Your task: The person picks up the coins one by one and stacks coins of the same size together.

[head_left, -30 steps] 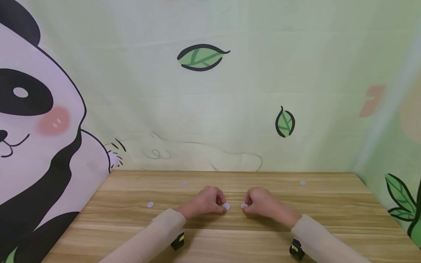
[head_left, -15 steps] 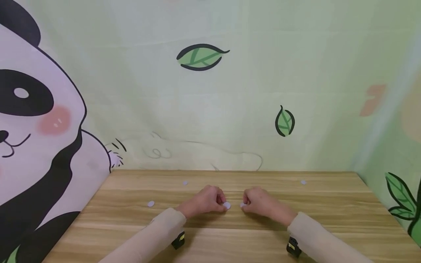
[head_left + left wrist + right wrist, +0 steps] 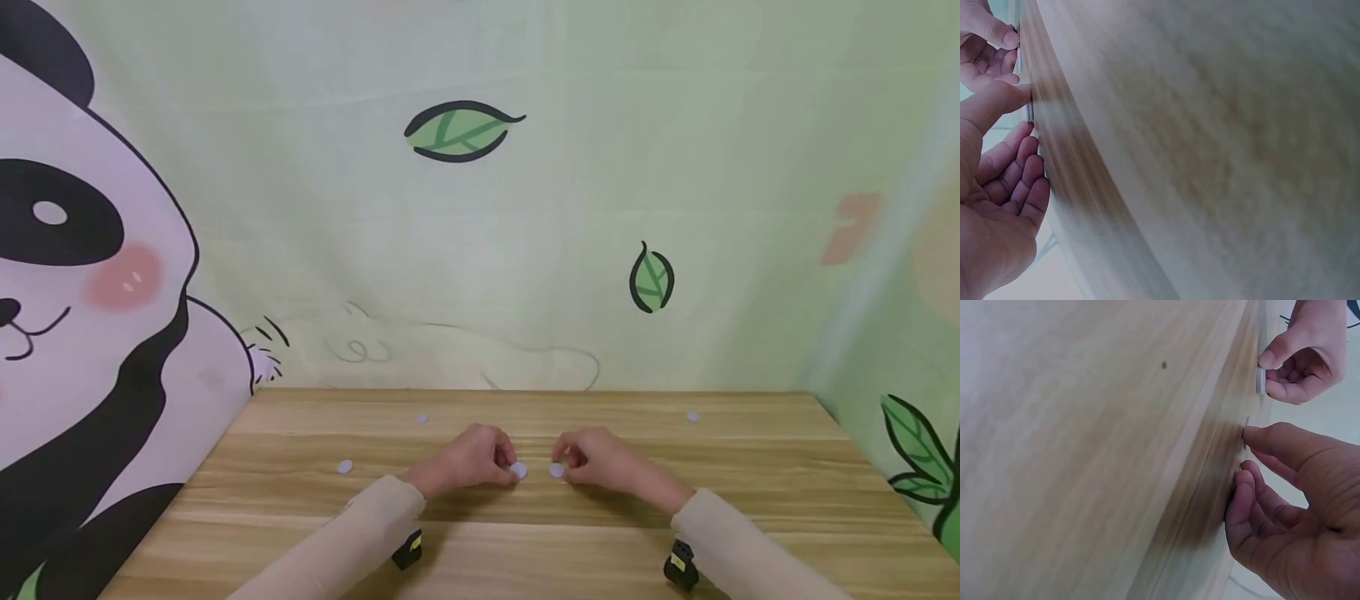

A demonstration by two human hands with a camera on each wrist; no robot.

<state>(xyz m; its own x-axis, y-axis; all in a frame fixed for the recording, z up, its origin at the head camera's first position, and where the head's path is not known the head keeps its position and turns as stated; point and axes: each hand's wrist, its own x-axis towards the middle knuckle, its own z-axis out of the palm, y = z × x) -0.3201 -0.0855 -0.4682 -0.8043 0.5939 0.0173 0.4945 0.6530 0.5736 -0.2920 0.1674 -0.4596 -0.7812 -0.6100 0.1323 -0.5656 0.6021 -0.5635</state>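
My left hand (image 3: 480, 456) pinches the edge of a small white disc (image 3: 518, 471) at the tabletop, thumb and index fingertip at its rim. Seen edge-on in the right wrist view, this disc (image 3: 1260, 381) looks like two thin layers. Just to its right, a second white disc (image 3: 557, 470) lies at my right hand (image 3: 600, 457). The right thumb tip is right at that disc's near edge, while the index finger stands off it and the other fingers are bent. A narrow gap separates the two discs.
More white discs lie on the wooden table (image 3: 525, 558): one at the left (image 3: 345, 467), one at the back left (image 3: 422, 418) and one at the back right (image 3: 692, 417). A printed cloth backdrop (image 3: 480, 250) rises behind the table's far edge.
The right fingers have spread from their pinch, and that disc now shows whole. The right hand has drawn slightly to the right. The left hand and its disc stay in place.
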